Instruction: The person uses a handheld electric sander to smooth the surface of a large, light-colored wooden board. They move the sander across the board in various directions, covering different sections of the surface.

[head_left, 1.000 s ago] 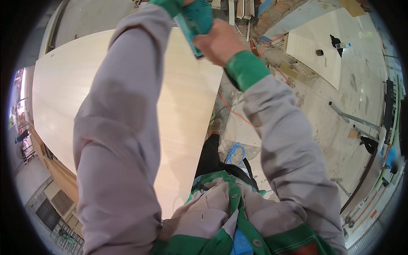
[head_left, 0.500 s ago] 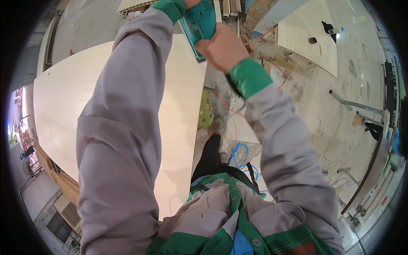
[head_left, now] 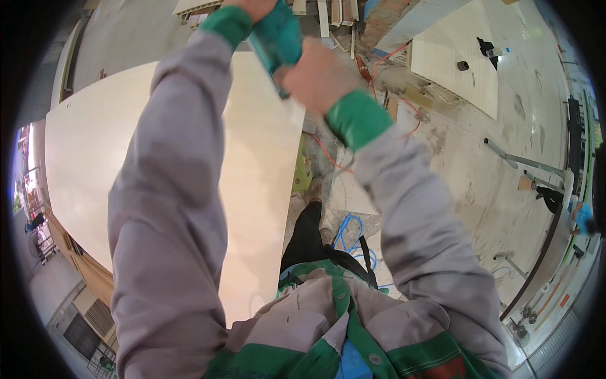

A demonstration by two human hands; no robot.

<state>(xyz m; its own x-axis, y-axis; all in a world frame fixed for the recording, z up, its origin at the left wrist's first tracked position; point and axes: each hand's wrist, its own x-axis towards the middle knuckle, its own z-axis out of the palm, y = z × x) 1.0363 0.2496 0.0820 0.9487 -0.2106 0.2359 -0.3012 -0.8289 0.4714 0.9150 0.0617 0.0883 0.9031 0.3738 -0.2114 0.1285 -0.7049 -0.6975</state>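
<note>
A teal handheld power tool [head_left: 279, 36] with a long, narrow base is over the far right corner of a large cream panel [head_left: 255, 164]. Its exact kind is blurred by motion. My right hand [head_left: 320, 76] is closed on its near right side, smeared but plainly gripping. At the top edge of the view, my left hand [head_left: 254, 7] is wrapped round the tool's far part, its fingers partly cut off by the frame. Both arms reach forward, the left one stretching across the panel.
An orange cord [head_left: 328, 151] and a coiled blue hose [head_left: 347, 230] lie on the floor to the right of the panel. A green piece [head_left: 302, 167] sits under its edge. Another cream panel [head_left: 451, 57] bears a dark roll [head_left: 463, 65]. Metal legs [head_left: 524, 159] stand farther right.
Both hands and the teal power tool have shifted left, with the right hand also coming slightly nearer. The grip of both hands on the tool stays the same.
</note>
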